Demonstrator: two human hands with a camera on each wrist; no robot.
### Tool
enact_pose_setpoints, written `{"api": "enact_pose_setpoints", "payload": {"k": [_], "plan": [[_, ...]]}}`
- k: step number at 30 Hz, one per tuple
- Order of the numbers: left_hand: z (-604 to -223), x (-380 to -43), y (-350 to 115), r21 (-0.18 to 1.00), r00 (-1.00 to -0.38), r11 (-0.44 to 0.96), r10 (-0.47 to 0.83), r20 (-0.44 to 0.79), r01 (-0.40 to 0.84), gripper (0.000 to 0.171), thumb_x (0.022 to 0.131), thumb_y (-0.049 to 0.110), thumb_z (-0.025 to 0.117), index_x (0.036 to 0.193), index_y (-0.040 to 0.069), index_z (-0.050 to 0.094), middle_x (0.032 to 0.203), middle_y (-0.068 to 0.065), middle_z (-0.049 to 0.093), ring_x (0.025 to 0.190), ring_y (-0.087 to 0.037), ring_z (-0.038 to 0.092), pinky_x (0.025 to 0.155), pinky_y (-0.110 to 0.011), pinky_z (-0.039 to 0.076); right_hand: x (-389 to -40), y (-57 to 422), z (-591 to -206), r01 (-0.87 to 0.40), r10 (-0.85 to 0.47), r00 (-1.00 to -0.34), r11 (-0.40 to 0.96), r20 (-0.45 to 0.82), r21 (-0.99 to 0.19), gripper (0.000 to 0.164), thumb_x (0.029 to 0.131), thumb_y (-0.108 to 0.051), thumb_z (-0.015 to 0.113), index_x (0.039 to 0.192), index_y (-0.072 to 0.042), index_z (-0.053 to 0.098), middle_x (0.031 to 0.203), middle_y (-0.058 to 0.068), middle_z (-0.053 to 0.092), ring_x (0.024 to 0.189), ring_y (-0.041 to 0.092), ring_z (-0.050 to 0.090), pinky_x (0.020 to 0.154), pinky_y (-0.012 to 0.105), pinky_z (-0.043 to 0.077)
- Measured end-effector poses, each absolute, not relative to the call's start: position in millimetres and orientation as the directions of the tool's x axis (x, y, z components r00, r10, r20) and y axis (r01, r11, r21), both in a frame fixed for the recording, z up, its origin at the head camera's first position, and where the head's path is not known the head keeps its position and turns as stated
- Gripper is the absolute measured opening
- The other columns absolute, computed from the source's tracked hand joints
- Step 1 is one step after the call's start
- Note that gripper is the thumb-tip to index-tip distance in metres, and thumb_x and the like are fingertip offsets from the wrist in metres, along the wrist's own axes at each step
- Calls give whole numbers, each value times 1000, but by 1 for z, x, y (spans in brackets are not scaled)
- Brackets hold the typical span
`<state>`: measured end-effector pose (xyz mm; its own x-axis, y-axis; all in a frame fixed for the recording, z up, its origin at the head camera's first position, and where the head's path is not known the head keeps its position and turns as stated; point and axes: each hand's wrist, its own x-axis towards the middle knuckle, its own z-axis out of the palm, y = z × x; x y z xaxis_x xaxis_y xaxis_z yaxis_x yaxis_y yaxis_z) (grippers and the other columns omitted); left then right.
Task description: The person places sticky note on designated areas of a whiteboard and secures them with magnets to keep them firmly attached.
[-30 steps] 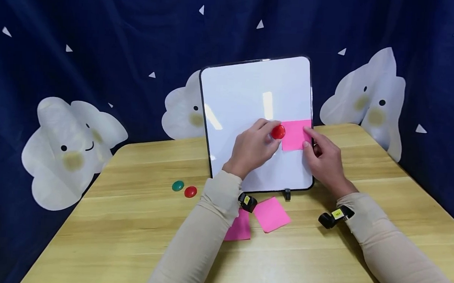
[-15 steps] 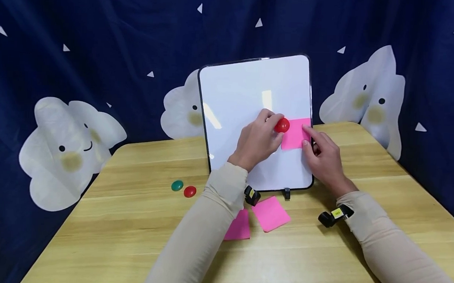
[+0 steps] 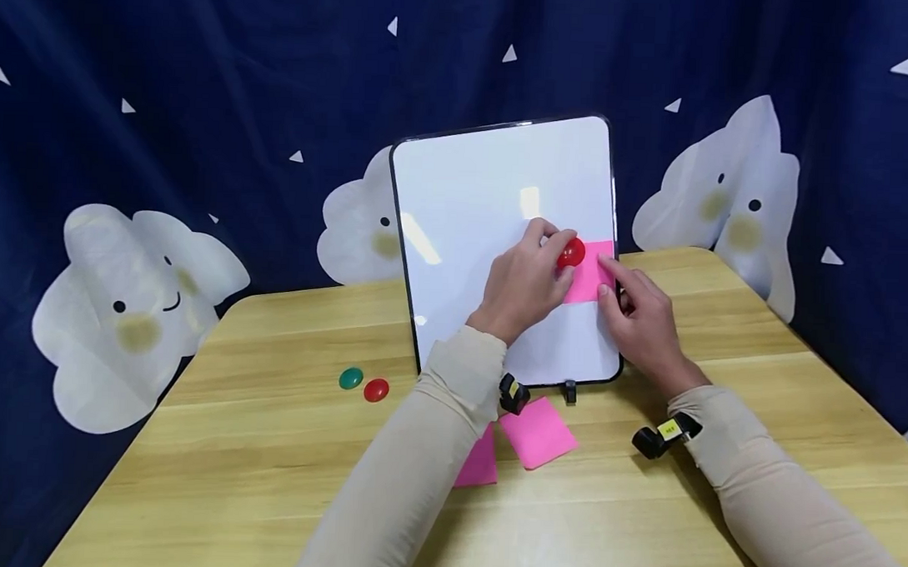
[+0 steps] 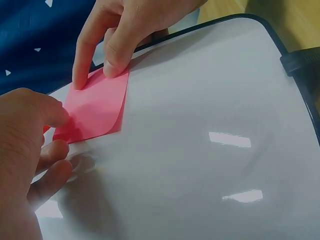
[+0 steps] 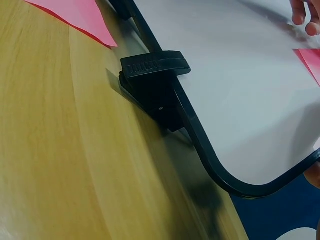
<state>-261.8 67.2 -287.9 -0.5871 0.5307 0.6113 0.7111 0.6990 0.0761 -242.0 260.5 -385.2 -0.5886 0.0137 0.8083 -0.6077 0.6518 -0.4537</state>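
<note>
Since the earliest frame, the left hand (image 3: 524, 284) has carried a red disc (image 3: 572, 253) rightward, from beside a pink note (image 3: 591, 276) to over its left part. The note lies at the right edge of a whiteboard (image 3: 465, 188), propped on a wooden table (image 3: 214, 484) before a dark blue curtain (image 3: 274, 52). A green disc (image 3: 350, 378) lies off the board's lower left corner. The left hand's fingers and thumb pinch the red disc; the right hand (image 3: 643, 323), index finger and thumb parted, presses the note's right side.
</note>
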Motion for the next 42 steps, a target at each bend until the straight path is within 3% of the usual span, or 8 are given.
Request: {"api": "enact_pose_setpoints", "payload": {"k": [13,27,34,42], "plan": [[-287,-265,74,17,-571,720,535,623,693,45,93,28,68,135,13,64,120,-4,61,90,-10,68,73,-20,54,-240,259,-385,-611,7,-592,648,806,-455,48,95,-2,63,141,-11,59,85,9,54,72,15,43,61,21,34],[-288,-264,83,-130,-478,738,550,685,663,32,94,24,67,124,13,69,113,-3,65,86,-13,69,74,-24,56,-241,260,-385,-609,12,-576,661,817,-439,46,94,-2,63,139,-9,60,84,9,52,70,15,42,60,22,32],[-287,-266,87,-150,-499,749,563,659,646,32,94,25,67,124,16,70,111,-3,65,84,-12,69,72,-23,56,-239,259,-385,-593,9,-597,669,802,-449,46,96,-5,62,141,-11,58,85,8,52,71,14,42,60,22,33],[-287,-268,86,-72,-555,755,539,634,651,34,94,28,67,127,17,68,109,-4,62,83,-12,68,71,-24,56,-240,258,-386,-599,6,-596,662,803,-451,46,96,-4,62,141,-10,58,86,9,53,72,15,42,60,22,33]]}}
